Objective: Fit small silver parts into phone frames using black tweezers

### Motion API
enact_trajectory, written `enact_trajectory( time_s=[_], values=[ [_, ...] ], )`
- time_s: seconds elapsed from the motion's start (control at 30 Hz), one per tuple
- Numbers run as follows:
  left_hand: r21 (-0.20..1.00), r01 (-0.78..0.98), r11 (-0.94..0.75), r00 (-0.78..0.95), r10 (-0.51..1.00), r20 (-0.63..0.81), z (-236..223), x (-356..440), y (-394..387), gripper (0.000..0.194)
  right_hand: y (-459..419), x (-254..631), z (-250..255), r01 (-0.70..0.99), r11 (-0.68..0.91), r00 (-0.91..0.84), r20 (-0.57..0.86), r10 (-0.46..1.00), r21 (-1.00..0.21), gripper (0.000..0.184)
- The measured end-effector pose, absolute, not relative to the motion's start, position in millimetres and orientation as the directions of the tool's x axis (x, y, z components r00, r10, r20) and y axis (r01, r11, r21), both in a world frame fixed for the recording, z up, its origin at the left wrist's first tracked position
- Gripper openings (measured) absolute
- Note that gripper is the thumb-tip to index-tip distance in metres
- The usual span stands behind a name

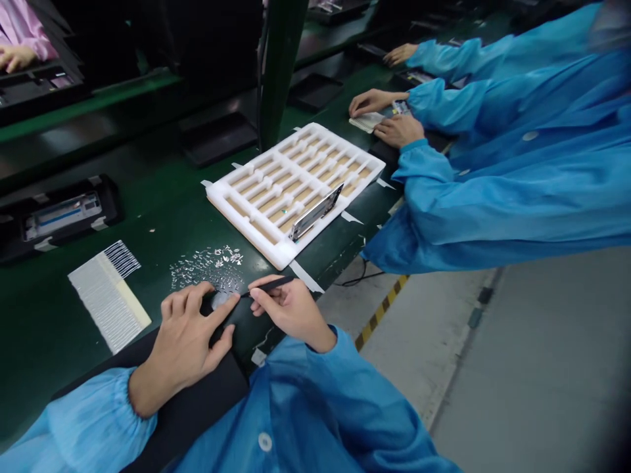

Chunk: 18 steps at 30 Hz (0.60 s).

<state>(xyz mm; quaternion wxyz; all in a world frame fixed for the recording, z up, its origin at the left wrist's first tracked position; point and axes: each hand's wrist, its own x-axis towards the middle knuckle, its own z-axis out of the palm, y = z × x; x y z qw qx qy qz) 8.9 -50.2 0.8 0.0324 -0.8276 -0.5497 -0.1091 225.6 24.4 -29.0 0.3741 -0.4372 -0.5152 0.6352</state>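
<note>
The left hand lay on a black pad, fingers spread and half open, with no visible hold on anything. The right hand was closed in a light pinch on a slim black tool, probably tweezers, though its tip was too small to make out. With such fine work, bracing both hands on the pad seemed the steadiest approach. Tiny silvery metal pieces lay scattered just in front of the white foam tray, whose ribbed slots held tan strips. A thin metal-edged frame leaned in the tray's near corner. Left of the tray lay a sheet of fine white strips. Beyond it to the right, a co-worker's blue-sleeved hands worked over a pale pad.
</note>
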Motion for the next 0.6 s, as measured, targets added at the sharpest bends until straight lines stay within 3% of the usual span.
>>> enact_trajectory(
  time_s=[0.13,0.27,0.6],
  values=[
    [0.075,0.920,-0.385,0.368,0.914,0.170,1.8,8.5,-49.4,0.047,18.6,231.8,-28.9,-0.040,-0.092,-0.256,-0.079,0.963,-0.995,0.042],
    [0.094,0.917,-0.387,0.368,0.914,0.172,1.3,8.9,-49.7,0.048,11.7,244.3,-27.5,0.048,0.022,-0.150,0.015,0.989,-0.999,0.030],
    [0.114,0.911,-0.396,0.371,0.909,0.191,1.0,8.7,-49.7,0.049,8.2,248.5,-21.8,0.216,0.246,-0.270,0.184,0.945,-0.945,0.011]
  ],
)
